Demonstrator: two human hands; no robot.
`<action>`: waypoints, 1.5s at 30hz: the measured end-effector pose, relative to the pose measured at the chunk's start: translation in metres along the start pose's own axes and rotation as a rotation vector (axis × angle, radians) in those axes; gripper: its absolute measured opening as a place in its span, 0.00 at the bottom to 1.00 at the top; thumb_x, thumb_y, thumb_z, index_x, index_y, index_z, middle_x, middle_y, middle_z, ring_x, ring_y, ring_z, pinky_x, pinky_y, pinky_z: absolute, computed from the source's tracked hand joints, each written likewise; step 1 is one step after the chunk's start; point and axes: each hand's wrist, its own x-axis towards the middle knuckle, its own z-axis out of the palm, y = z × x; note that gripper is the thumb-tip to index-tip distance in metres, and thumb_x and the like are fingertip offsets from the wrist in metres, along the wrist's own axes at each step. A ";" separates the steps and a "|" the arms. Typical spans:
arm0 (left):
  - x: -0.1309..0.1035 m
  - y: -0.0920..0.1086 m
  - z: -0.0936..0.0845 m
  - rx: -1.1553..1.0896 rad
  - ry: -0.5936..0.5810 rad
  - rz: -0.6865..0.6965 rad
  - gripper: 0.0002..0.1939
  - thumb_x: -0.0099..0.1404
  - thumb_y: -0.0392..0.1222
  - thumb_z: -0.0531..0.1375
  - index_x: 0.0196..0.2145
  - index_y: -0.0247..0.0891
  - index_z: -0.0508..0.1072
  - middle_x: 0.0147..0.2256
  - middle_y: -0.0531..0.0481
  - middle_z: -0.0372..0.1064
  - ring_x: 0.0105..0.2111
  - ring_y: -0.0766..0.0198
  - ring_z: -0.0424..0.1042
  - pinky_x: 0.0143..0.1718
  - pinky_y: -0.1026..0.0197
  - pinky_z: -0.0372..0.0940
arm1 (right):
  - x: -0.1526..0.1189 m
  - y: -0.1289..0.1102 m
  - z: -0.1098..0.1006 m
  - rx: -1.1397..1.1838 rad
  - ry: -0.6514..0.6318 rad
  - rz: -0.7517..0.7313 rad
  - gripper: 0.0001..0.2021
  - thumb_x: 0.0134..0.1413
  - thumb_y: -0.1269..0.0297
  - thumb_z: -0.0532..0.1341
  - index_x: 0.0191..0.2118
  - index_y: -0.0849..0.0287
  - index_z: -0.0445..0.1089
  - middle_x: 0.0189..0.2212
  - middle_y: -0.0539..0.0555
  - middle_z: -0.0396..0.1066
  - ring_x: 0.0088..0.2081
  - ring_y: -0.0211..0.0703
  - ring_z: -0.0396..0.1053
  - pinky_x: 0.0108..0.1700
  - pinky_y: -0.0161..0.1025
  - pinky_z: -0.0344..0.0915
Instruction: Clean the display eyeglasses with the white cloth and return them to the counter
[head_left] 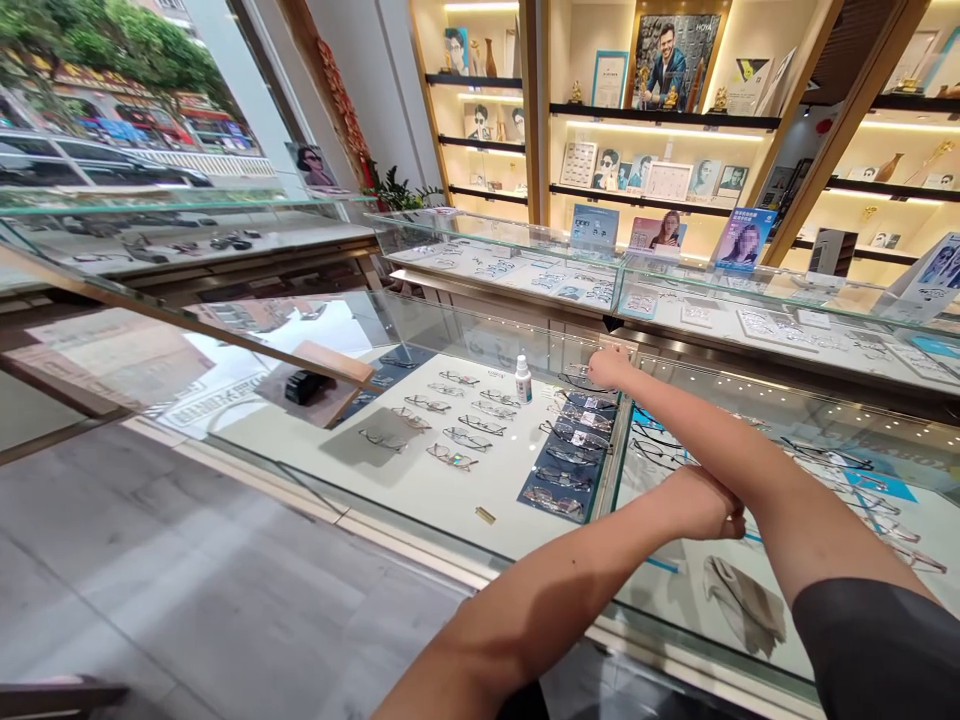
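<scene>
We look over long, hard-edged glass display cases, the near one point(420, 505) boxy and clear-walled, with a smooth, pale lining and rows of thin-rimmed eyeglasses point(472, 437) laid open in it. Behind it, wood-framed shelves point(664, 118) with dark, straight boards carry framed pictures, slim vases and small golden figures. The adjoining case point(682, 585) to the right contains more spectacles, some over bright blue sheets. Along the near case's right side, a flat, navy panel point(540, 462) bears a column of metal and dark frames point(581, 437). Our arms cross over the cases, the right one in a black sleeve point(877, 650). A soft, crumpled, grey-beige cloth point(746, 605) lies in folds towards our side of the adjoining case. Our left hand point(701, 505) is clenched above that case's dark spectacles point(656, 447), and our right hand point(611, 368) is beside the far end of the column of frames; its fingers are mostly hidden, so we cannot tell whether they grasp anything. A small, rounded white bottle point(523, 380) stands upright near the column, and a tiny, brass-coloured plate point(485, 515) lies nearer us
</scene>
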 end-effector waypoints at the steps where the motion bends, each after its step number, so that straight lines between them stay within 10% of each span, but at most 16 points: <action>1: -0.001 0.001 -0.002 -0.003 -0.002 -0.007 0.06 0.67 0.40 0.63 0.36 0.37 0.80 0.40 0.48 0.83 0.39 0.57 0.78 0.32 0.60 0.63 | 0.000 -0.001 0.000 0.001 -0.002 0.002 0.13 0.61 0.66 0.57 0.33 0.58 0.79 0.38 0.66 0.79 0.57 0.65 0.66 0.67 0.62 0.53; 8: -0.004 -0.005 -0.008 -0.018 -0.017 -0.077 0.06 0.63 0.43 0.66 0.38 0.41 0.78 0.40 0.51 0.82 0.42 0.56 0.78 0.35 0.61 0.63 | -0.021 0.005 -0.030 0.058 0.137 0.042 0.16 0.66 0.66 0.54 0.41 0.61 0.81 0.48 0.69 0.79 0.59 0.64 0.65 0.62 0.57 0.56; 14: -0.002 -0.017 -0.007 -0.134 0.108 -0.186 0.06 0.57 0.43 0.65 0.34 0.40 0.79 0.24 0.54 0.70 0.29 0.59 0.70 0.34 0.60 0.58 | -0.101 0.047 -0.055 0.174 0.368 0.074 0.23 0.71 0.66 0.46 0.51 0.55 0.80 0.63 0.59 0.74 0.62 0.59 0.64 0.62 0.54 0.58; 23: -0.003 -0.038 -0.018 -1.029 0.421 -0.228 0.09 0.47 0.47 0.61 0.23 0.38 0.68 0.21 0.57 0.60 0.23 0.70 0.56 0.28 0.64 0.51 | -0.234 0.111 0.020 0.643 0.836 -0.020 0.18 0.68 0.57 0.55 0.51 0.51 0.81 0.56 0.58 0.79 0.60 0.56 0.70 0.65 0.59 0.61; 38: -0.036 -0.044 -0.045 -1.395 0.578 -0.409 0.11 0.42 0.40 0.64 0.24 0.38 0.67 0.20 0.58 0.58 0.22 0.72 0.57 0.23 0.69 0.50 | -0.247 0.072 0.061 0.547 0.969 -0.173 0.17 0.71 0.62 0.55 0.58 0.54 0.76 0.58 0.58 0.78 0.58 0.55 0.69 0.61 0.58 0.65; 45: -0.044 -0.040 -0.058 -1.705 0.299 -0.454 0.12 0.47 0.39 0.69 0.29 0.35 0.71 0.25 0.53 0.65 0.20 0.73 0.58 0.18 0.70 0.51 | -0.254 0.061 0.056 0.330 1.007 -0.223 0.21 0.69 0.64 0.55 0.63 0.56 0.73 0.60 0.59 0.76 0.60 0.58 0.67 0.61 0.59 0.64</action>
